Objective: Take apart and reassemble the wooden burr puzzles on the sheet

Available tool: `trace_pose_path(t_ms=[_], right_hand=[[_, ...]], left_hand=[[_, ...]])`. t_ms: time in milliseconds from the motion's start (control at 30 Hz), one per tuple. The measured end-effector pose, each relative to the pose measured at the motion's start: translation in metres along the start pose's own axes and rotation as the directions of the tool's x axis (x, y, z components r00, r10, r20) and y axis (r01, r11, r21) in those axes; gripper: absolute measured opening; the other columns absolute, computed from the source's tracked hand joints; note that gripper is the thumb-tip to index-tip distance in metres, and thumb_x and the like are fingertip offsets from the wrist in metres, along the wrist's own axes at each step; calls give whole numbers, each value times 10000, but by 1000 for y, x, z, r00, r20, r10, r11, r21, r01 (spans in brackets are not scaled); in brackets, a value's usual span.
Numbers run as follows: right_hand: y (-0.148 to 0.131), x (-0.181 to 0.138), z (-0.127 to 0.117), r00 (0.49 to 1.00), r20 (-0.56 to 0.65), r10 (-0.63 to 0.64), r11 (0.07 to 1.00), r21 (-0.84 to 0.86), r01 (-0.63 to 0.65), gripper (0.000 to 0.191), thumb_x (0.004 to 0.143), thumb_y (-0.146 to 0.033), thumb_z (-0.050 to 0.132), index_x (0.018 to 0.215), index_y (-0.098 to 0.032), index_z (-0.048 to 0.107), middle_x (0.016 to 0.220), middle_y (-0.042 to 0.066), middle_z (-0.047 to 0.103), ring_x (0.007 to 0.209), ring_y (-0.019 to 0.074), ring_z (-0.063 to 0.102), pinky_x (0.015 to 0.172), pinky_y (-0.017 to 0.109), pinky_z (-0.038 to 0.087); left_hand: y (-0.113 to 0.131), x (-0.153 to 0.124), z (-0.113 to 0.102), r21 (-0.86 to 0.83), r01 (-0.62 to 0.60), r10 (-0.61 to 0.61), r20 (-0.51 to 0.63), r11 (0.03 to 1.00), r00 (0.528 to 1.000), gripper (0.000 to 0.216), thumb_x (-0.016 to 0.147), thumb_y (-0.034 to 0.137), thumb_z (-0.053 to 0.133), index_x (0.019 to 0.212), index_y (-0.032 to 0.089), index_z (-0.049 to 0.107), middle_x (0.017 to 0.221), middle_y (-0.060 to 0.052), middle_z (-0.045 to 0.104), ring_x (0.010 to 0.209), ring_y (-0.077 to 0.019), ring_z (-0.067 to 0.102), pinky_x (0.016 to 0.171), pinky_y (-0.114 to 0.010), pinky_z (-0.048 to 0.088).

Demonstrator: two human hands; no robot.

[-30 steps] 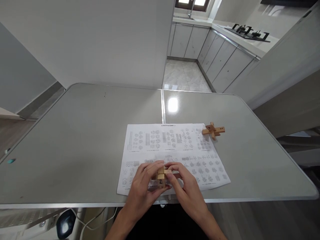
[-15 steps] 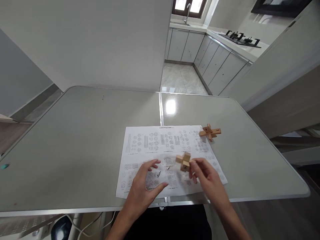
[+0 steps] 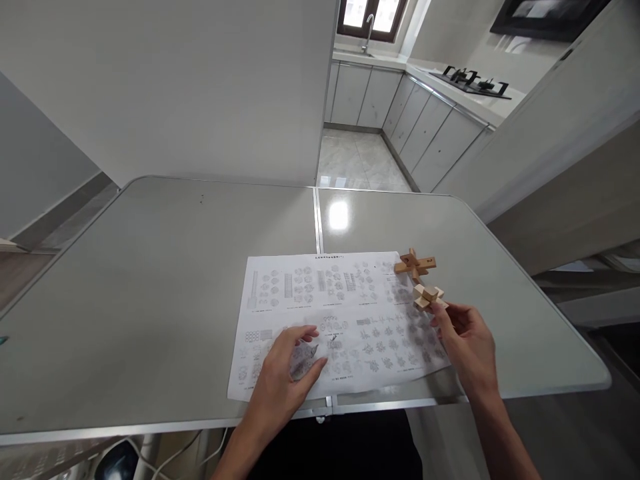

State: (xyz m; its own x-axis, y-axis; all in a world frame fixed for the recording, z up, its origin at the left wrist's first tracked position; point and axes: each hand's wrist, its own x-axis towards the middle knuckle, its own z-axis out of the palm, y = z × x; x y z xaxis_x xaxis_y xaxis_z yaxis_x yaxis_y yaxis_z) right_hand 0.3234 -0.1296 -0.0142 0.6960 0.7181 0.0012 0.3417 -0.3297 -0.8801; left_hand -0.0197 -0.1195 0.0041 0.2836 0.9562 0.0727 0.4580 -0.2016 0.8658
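Note:
Between the thumb and fingers of my right hand (image 3: 463, 337) is a light wooden interlocking puzzle (image 3: 427, 297), held over the right edge of a printed sheet (image 3: 305, 315). Just beyond it, a darker wooden puzzle (image 3: 414, 265) with crossed bars and black marks rests at the sheet's upper right corner. My left hand (image 3: 285, 373) is over the lower left half of the sheet, thumb and fingers apart, with nothing in them. Rows of small line drawings cover the paper.
The grey folding table (image 3: 200, 260) has a metal seam (image 3: 318, 220) down its middle and a metal rim. Cables (image 3: 173, 460) hang below the front left edge. Beyond the table stand a white wall and kitchen cabinets (image 3: 367, 93).
My right hand has carried the light wooden puzzle to the right and slightly away, close to the darker one. The left hand keeps nearly the same place and pose. The view has shifted slightly.

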Motion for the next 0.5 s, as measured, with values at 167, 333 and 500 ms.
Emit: trace_pose_path(t_ms=[167,333,500], right_hand=[[6,1,2,999,-38,0,997,-77,-2,587,858,-692,757,1120,-170,701,1047,138,799,823,276,761,707,377,564],[6,-3,3,1000,-18,-25,999,-36,24,625,852,-671,770,1221,-185,635,1101,138,782,862,275,759,700,369,576],[3,-33,4,994,-95,-48,998,-42,44,546,864,-612,784,1173,-206,589,1133,130,758,895,254,736,718,349,573]], left_hand=[[1,1,0,16,-1,0,9,1000,1000,347,1005,344,689,1338,326,595,1224,-45,735,1103,-259,714,956,-459,625],[4,2,-1,19,4,-4,-8,1000,1000,339,1010,358,679,1337,314,601,1221,-60,747,1092,-273,719,880,-438,649],[4,4,0,15,-3,3,-13,1000,1000,339,1007,363,677,1337,319,610,1209,-59,750,1067,-267,727,724,-356,647]])
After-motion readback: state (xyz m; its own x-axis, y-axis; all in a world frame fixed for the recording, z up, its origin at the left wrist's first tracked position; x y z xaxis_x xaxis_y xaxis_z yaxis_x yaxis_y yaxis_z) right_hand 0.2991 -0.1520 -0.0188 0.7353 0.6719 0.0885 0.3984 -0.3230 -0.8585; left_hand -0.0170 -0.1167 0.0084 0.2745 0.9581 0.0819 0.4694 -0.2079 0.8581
